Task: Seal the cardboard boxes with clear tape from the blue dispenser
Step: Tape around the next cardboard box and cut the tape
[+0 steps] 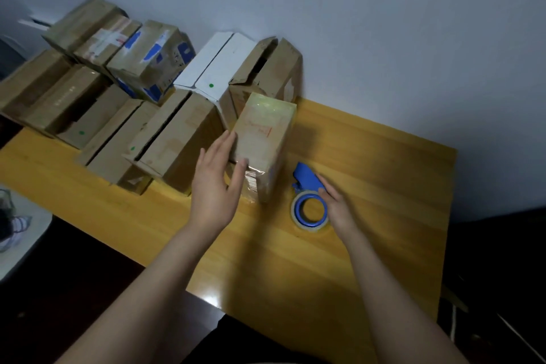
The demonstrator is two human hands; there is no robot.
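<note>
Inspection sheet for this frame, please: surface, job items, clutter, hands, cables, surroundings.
Surface: yellow wooden table.
Job's things: taped box stands mid-table; blue dispenser lies to its right, apart.
Clutter: stacked cardboard boxes by the wall, some flaps unsealed; one white box.
Grippers: left hand open, fingers against the taped box's side; right hand open, fingers on the dispenser.
Cables: nothing seen.
Surroundings: pale wall, dark floor, shoe at far left.

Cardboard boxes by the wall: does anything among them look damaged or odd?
Yes. The box patched with blue tape sits tilted on top of others, its surface scuffed. The brown box against the wall has its top flaps gaping open, unsealed. The white box beside it is open too.
</note>
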